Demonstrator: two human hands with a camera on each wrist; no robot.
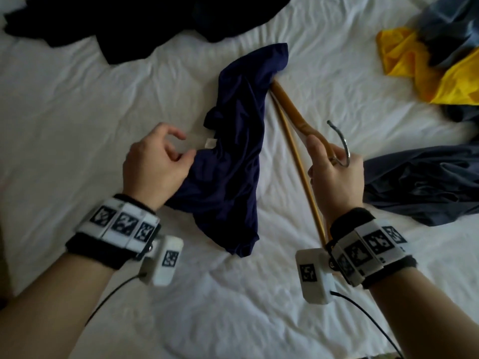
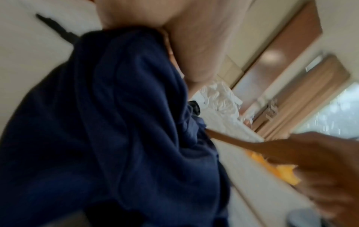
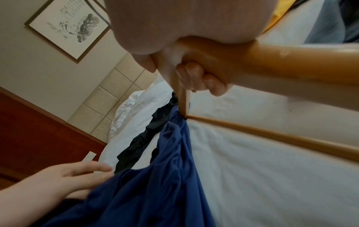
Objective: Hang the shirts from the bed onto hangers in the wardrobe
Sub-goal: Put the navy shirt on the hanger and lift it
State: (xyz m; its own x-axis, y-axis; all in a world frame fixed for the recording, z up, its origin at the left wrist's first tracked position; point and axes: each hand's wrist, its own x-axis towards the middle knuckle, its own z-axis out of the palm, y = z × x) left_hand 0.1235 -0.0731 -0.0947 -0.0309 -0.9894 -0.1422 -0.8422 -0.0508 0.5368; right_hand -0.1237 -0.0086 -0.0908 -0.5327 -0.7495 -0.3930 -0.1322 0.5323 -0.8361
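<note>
A navy shirt (image 1: 233, 151) lies bunched in the middle of the white bed (image 1: 77, 99). My left hand (image 1: 181, 151) pinches its near edge beside the white neck label, thumb on the fabric. My right hand (image 1: 325, 154) grips a wooden hanger (image 1: 290, 112) at its neck, just below the metal hook (image 1: 343, 141). The hanger's far end is tucked into the shirt's upper part. In the right wrist view my fingers curl round the hanger (image 3: 272, 61) and the shirt (image 3: 155, 176) hangs from its far tip. The left wrist view is blurred, filled by the shirt (image 2: 116, 122).
A black garment (image 1: 129, 22) lies at the far side of the bed. A yellow one (image 1: 414, 66) and a grey-blue one (image 1: 453, 27) sit far right, with a dark blue garment (image 1: 427, 182) beside my right hand. A padded headboard (image 3: 108, 92) and framed picture (image 3: 68, 29) stand beyond.
</note>
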